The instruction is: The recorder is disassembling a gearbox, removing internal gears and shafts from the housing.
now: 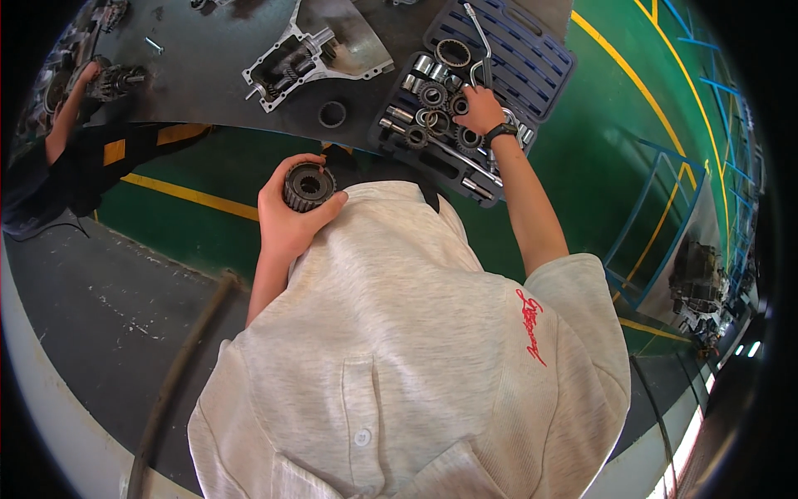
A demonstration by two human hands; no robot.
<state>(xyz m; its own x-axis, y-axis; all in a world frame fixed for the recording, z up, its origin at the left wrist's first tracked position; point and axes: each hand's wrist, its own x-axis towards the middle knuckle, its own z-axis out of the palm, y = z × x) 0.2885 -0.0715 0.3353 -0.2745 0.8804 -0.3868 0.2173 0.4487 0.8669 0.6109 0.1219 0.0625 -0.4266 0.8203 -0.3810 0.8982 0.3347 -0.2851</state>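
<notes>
My left hand [287, 212] is closed round a dark toothed gear [310, 186], held just in front of my shirt with its splined bore facing up. Over the tool case [492, 193], my right hand [484, 113] reaches with bent fingers. Its thumb and forefinger are on either side of a small gear [459, 105] lying among the sockets. More gears, such as one [433, 95] beside it and another [468, 137] below the thumb, rest on top of the socket set. A toothed ring [453, 53] lies farther back in the case, and a ratchet handle [480, 33] slants across its lid.
An open gearbox housing [303, 62] sits on the dark metal bench [199, 83], with a dark ring [332, 114] near the front edge. A bolt [154, 45] lies farther left. At the far left, another person's hand [89, 73] touches a gear shaft [120, 81]. A blue-framed stand [648, 224] is at right.
</notes>
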